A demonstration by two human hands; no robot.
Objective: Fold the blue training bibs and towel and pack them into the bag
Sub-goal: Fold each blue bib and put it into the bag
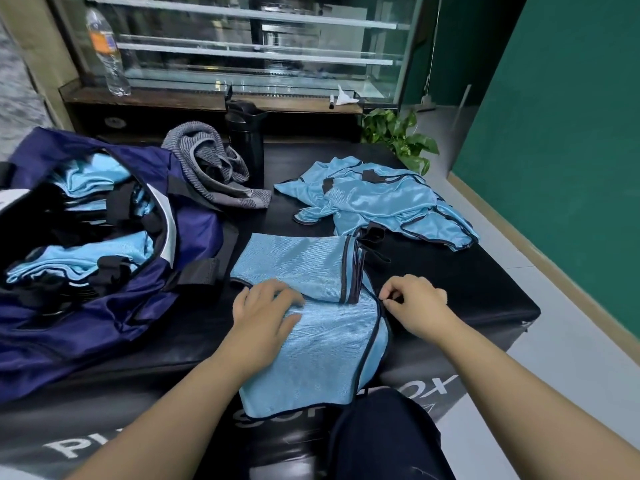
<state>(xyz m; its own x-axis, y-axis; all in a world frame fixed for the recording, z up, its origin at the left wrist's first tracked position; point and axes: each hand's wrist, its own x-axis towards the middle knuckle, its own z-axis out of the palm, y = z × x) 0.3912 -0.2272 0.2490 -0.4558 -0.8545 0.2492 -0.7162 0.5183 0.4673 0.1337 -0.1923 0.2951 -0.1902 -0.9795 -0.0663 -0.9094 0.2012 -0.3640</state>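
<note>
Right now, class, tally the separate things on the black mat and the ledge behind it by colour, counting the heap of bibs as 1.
Blue: 3 – bag, bib being folded, heap of bibs
Grey: 1 – towel
Black: 1 – flask
Clear: 1 – water bottle
Total: 6

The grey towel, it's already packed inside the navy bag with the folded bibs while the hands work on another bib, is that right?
Not quite. The grey towel is not in the navy bag; the head view shows it crumpled on the black mat beside the bag. The rest holds: folded bibs lie inside, and the left hand and right hand work on another bib.
</note>
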